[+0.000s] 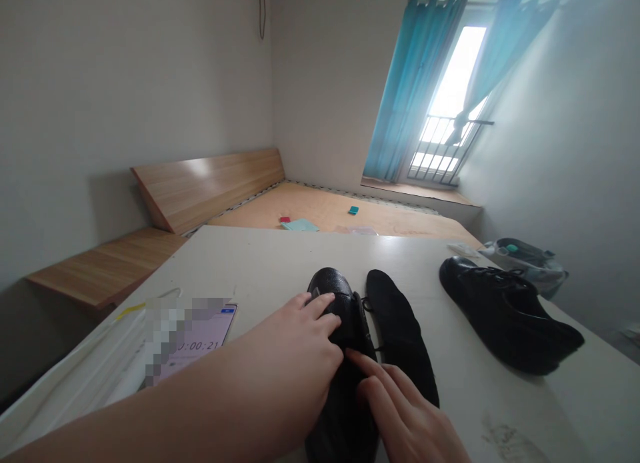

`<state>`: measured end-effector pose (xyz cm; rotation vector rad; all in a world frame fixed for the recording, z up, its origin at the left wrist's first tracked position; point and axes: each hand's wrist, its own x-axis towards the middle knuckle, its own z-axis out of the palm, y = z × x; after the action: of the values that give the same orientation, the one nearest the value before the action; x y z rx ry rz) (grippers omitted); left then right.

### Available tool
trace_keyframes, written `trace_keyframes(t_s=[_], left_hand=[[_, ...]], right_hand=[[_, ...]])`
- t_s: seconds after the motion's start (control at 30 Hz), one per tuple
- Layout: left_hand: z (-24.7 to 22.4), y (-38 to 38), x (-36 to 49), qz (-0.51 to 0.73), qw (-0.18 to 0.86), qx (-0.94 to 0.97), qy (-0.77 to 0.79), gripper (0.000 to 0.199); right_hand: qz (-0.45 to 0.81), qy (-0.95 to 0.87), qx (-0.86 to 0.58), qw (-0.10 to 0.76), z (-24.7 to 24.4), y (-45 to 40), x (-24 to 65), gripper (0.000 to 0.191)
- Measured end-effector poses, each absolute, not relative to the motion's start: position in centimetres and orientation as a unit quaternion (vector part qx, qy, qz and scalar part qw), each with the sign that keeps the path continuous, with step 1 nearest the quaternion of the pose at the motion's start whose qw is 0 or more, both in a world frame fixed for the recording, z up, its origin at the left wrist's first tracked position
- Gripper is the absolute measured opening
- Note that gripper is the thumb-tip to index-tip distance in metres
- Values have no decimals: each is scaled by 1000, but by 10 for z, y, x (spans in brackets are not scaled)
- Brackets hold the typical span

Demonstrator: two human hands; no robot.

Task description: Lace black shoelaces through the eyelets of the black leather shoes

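A black leather shoe (333, 283) lies on the white table, toe pointing away from me. My left hand (310, 343) is over its front and left side, fingers bent around the upper. At the shoe's opening, my right hand (395, 403) touches the upper with its index fingertip; the other fingers are curled, and whether they pinch anything is hidden. Laces stick out at the shoe's right side. Beside it, a black insole (403, 323) lies flat, partly behind my right hand. The second black shoe (505, 313) is farther right, its laces on top.
A phone (205, 343) showing a timer lies on the left of the table (260, 256), beside a white plastic bag (100, 363). Beyond the table is a bed (320, 200) with small items. A bag-lined bin (535, 263) stands behind the right shoe.
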<state>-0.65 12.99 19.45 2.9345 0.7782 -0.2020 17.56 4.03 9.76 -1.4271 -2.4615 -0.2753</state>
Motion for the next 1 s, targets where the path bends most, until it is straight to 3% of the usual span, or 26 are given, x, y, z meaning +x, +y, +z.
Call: trace_keyframes(t_s=[0.27,0.4,0.47,0.53,0.57,0.67,0.8,0.9,1.0], left_hand=[[200,106,-11,-53,38,974,217,34],[206,106,-10,-99,67,960,252,29],[208,108,-9,-111,89,956,256,28],[210,109,-9,-120,110,954,251,29],[211,110,-8,-121,114,954,250,29],[213,110,-8,-126,109,952,257,29],[213,109,-9,-123,110,952,258,28],[213,109,-9,-114,109,953,257,26],[215,108,-7,-110,109,953,259,25]], right_hand=[[-16,-815,-519,257,110,53,164,45],[25,-797,-544,262,110,65,184,79],[32,-754,-605,254,109,72,206,70],[-17,-692,-686,224,107,81,232,40],[-43,-667,-716,202,105,84,244,36],[-25,-627,-762,158,97,92,272,38],[61,-642,-744,171,91,93,277,38],[108,-642,-714,259,105,92,266,36],[213,-554,-657,465,136,91,251,28]])
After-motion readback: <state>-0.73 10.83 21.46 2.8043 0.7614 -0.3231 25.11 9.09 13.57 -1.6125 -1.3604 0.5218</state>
